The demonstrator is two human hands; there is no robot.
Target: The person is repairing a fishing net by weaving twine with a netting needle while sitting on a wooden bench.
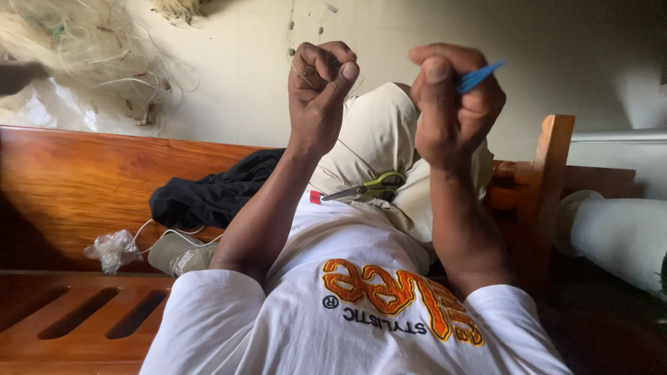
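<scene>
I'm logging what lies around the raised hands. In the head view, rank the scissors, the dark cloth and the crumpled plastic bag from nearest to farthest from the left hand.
From the left hand:
1. Scissors, green-handled, on the lap below the hands.
2. Dark cloth, lower left, against the wooden bench back.
3. Crumpled plastic bag, far left on the bench seat.

raised left hand (321,87) pinching fine net twine (300,75); right hand (453,104) gripping blue netting needle (479,76); green-handled scissors (372,187) on lap.

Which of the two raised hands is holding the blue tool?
The right hand: a blue tool pokes out of its fist. The left hand pinches only thin threads.
</scene>
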